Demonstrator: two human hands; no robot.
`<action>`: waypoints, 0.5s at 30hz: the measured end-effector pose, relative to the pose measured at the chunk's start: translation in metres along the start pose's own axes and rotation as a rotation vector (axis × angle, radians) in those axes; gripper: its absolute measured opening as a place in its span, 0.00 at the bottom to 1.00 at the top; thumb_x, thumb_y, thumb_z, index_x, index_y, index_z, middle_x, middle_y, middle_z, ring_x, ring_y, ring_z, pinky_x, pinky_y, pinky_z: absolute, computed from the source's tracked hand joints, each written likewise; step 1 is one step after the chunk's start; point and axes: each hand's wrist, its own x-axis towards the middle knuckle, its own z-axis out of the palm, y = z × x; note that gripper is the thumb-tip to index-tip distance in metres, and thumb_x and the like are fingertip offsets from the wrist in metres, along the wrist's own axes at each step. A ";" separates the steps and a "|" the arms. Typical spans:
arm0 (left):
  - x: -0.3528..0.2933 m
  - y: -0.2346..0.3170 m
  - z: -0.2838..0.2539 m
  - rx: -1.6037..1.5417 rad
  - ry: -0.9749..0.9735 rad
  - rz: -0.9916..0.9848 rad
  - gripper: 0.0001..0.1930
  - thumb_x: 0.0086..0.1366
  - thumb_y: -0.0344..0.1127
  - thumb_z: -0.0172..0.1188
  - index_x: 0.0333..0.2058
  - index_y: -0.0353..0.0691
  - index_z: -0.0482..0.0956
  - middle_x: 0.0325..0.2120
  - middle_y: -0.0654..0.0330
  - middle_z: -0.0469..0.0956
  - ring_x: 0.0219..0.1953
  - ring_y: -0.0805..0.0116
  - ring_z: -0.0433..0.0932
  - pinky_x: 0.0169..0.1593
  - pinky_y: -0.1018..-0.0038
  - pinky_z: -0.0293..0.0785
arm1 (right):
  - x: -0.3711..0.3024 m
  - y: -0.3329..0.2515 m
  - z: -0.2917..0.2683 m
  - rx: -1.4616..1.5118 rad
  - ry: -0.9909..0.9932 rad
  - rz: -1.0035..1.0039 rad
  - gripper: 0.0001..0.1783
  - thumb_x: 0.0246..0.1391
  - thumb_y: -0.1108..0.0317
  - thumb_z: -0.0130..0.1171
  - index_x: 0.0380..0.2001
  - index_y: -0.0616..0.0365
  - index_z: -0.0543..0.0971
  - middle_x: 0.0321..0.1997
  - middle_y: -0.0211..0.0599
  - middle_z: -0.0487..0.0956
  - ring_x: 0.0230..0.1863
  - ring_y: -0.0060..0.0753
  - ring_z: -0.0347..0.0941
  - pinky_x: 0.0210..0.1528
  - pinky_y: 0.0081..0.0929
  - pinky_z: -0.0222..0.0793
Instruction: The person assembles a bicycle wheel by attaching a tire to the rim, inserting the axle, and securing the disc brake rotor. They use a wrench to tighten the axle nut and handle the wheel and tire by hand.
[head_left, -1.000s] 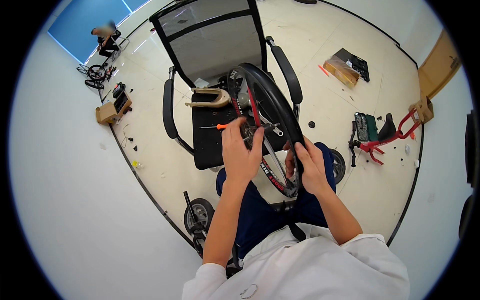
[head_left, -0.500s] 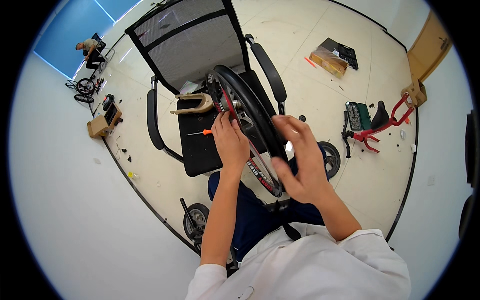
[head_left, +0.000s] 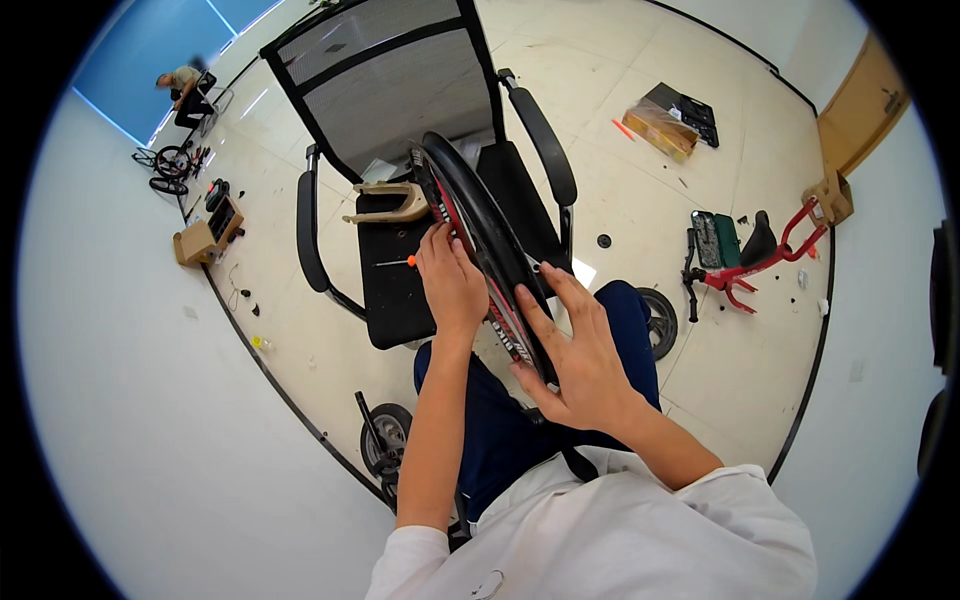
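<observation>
A small bicycle wheel stands tilted on edge in front of me, over the front of the black chair seat (head_left: 395, 315). Its black tyre (head_left: 492, 235) faces right, and its red and black rim (head_left: 443, 208) shows on the left. My left hand (head_left: 453, 290) grips the rim side, fingers curled against it. From the right, my right hand (head_left: 583, 365) holds the near part of the wheel, fingers along the tyre and thumb at its lower edge. Left of the wheel, a beige fork-shaped part (head_left: 408, 208) and an orange-handled screwdriver (head_left: 411, 260) lie on the seat; my left hand partly covers the screwdriver.
The chair's armrests (head_left: 312, 235) flank the seat. Spoked wheels lie by my legs, one left (head_left: 388, 440), one right (head_left: 660, 325). Rightward are a red bike frame (head_left: 765, 260), a green tool case (head_left: 727, 240) and a cardboard box (head_left: 660, 130). A person (head_left: 187, 92) sits far left.
My right hand has come in from the right onto the tyre and now grips the wheel's near part. The wheel has turned more edge-on. My left hand has shifted slightly left, covering more of the screwdriver.
</observation>
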 end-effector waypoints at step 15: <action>-0.009 -0.018 -0.015 -0.040 -0.024 0.053 0.15 0.69 0.32 0.47 0.50 0.30 0.70 0.52 0.45 0.69 0.55 0.45 0.65 0.59 0.58 0.60 | -0.031 -0.001 0.018 0.785 0.139 0.287 0.24 0.56 0.68 0.56 0.53 0.66 0.65 0.52 0.53 0.75 0.53 0.43 0.74 0.56 0.35 0.67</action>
